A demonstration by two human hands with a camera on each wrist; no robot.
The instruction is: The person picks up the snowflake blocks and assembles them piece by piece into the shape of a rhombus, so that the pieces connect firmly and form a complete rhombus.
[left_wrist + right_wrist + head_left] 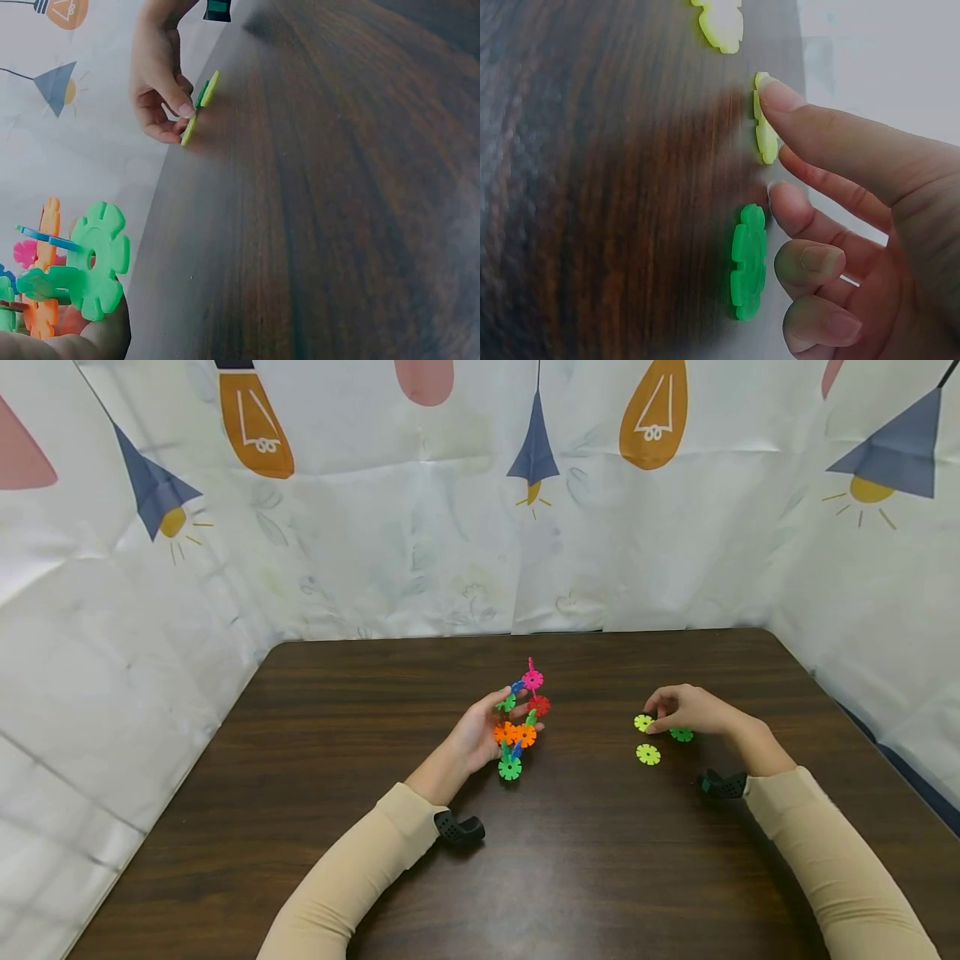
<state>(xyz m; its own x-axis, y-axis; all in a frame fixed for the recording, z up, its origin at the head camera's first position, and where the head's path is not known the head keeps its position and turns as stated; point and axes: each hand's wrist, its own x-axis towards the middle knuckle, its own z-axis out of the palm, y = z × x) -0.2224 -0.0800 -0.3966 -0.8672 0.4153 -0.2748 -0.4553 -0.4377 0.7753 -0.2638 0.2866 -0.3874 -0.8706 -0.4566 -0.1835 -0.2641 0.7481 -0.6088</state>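
Note:
My left hand [480, 731] holds a linked chain of plastic flower-shaped discs, seen at the lower left of the left wrist view. A pink disc [532, 681] tops the chain, with a red disc [538, 706] below it. Two orange discs [525, 736] sit mid-chain, and a green disc [100, 259] stands at the near end. On the right, my right hand [692, 708] pinches a yellow flower-shaped disc [765, 127] at the tabletop, thumb tip against its edge. Close under its other fingers is a loose green disc [748, 262]. Another yellow disc [648, 754] lies flat nearer me.
The dark wooden table [570, 860] extends under both arms. Behind it and along its sides hangs a white printed curtain [465, 543]. Black wrist devices [459, 829] jut from the cuffs of both beige sleeves [360, 877].

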